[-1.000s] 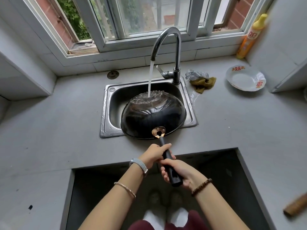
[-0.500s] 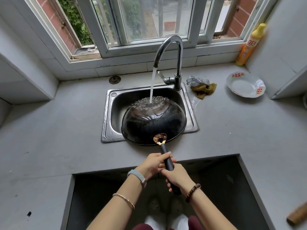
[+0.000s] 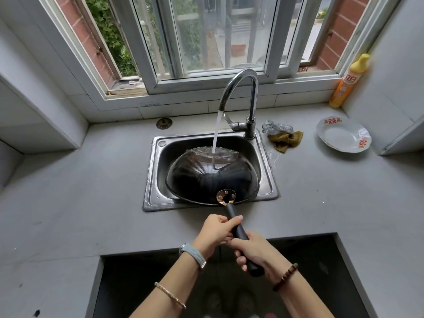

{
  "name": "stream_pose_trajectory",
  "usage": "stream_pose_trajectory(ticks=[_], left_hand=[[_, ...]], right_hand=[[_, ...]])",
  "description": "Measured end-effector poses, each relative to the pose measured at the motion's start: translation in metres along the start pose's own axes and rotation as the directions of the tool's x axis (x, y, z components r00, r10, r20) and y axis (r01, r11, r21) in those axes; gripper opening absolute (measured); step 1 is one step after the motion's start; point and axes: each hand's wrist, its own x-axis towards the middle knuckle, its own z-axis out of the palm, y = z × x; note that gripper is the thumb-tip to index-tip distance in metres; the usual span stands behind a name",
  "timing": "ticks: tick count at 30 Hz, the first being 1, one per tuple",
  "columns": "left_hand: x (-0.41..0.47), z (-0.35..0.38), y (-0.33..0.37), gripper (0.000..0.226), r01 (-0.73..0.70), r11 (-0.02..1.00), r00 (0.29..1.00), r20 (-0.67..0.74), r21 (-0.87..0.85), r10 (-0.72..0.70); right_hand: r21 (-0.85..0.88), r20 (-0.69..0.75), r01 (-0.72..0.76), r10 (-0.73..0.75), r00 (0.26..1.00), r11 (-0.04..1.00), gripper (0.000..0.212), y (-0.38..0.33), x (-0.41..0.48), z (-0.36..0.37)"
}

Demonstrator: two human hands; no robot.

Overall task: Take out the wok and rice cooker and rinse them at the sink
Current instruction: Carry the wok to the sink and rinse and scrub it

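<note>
A black wok (image 3: pixel 212 177) is held upside down over the steel sink (image 3: pixel 150 171), its rounded bottom facing up. Water runs from the curved faucet (image 3: pixel 241 88) onto the far part of the wok's bottom and splashes there. The wok's black handle (image 3: pixel 236 228) points toward me over the counter's front edge. My left hand (image 3: pixel 216 230) grips the handle near the wok. My right hand (image 3: pixel 254 251) grips it lower, near its end. No rice cooker is in view.
A steel scourer and brown cloth (image 3: pixel 283 137) lie right of the faucet. A white plate (image 3: pixel 343 136) sits further right, a yellow detergent bottle (image 3: pixel 347 81) stands in the corner. A sink strainer (image 3: pixel 164 123) lies behind the sink. Below me is a dark opening (image 3: pixel 128 288) in the counter.
The wok has stayed under the running water with both hands on its handle. My view has shifted a little, so the sink appears lower in the frame.
</note>
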Motion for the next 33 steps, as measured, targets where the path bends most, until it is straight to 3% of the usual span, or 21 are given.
stream_pose_trajectory(ticks=[5, 17, 24, 33], left_hand=[[0.004, -0.007, 0.030, 0.050, -0.130, 0.983, 0.990, -0.031, 0.127, 0.135], [0.022, 0.000, 0.086, 0.051, -0.255, 0.935, 0.960, -0.051, 0.245, 0.275], [0.035, 0.007, 0.115, 0.055, -0.277, 0.881, 0.940, -0.083, 0.384, 0.331], [0.045, 0.024, 0.134, 0.062, -0.243, 0.885, 0.952, -0.077, 0.398, 0.296]], right_hand=[[0.129, 0.059, -0.034, 0.026, 0.998, 0.991, 0.008, -0.039, -0.005, -0.005], [0.169, 0.176, -0.119, 0.089, 0.980, 0.978, 0.010, -0.102, -0.015, -0.035], [0.243, 0.211, -0.185, 0.134, 0.968, 0.952, 0.016, -0.127, -0.016, -0.054], [0.325, 0.299, -0.256, 0.158, 0.941, 0.910, 0.014, -0.140, -0.009, -0.081]])
